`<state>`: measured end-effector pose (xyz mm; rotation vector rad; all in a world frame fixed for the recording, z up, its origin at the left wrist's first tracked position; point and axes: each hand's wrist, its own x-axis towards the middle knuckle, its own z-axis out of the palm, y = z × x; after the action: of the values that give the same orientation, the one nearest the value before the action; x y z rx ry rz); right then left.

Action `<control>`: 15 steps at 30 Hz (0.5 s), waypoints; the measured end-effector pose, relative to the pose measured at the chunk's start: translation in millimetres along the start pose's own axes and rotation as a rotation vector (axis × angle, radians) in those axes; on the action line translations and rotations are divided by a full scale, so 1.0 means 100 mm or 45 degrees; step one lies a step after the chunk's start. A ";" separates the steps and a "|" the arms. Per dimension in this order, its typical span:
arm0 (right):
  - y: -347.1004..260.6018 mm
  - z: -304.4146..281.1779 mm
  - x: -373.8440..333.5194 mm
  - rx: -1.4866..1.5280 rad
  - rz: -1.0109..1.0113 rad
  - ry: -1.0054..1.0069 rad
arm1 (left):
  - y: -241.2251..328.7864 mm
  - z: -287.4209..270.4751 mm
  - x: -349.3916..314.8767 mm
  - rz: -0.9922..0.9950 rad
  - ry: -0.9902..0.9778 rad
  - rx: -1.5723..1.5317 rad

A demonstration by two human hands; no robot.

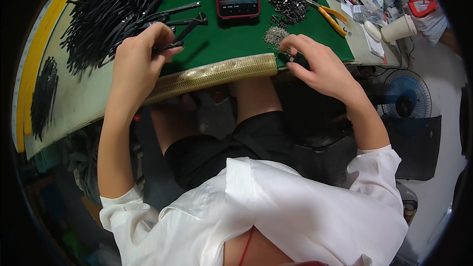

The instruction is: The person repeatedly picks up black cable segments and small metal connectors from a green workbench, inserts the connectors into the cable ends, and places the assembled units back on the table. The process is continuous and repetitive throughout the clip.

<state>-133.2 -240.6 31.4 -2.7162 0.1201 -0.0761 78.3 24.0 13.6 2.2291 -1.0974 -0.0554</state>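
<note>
My left hand [140, 51] is closed, its thumb and fingertips pinching a thin black strap [188, 29] over the left part of the green mat [207, 39]. More black straps, some with shiny bits at their ends, lie just beyond its knuckles, running into a big heap of black straps [106, 12]. My right hand [318, 61] curls around a short dark object with a rounded black body [300, 60]; its kind is mostly hidden by the fingers. Beside those fingertips lies a small pile of tiny silvery metal pieces [276, 35].
A phone in a red case [238, 14] stands at the mat's far side. Right of it are a pile of small black parts [286, 0] and orange-handled pliers [332, 18]. A yellowish mesh-patterned roll [217, 73] lines the near edge. A fan [405, 93] stands at right.
</note>
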 end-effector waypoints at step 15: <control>-0.03 0.07 0.12 -0.160 -0.018 -0.058 | 0.26 0.11 -0.19 -0.001 0.014 -0.889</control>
<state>-120.4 -236.1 26.9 -2.8426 0.0956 -0.0112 44.4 20.6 14.8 1.5975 -0.8911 -0.3677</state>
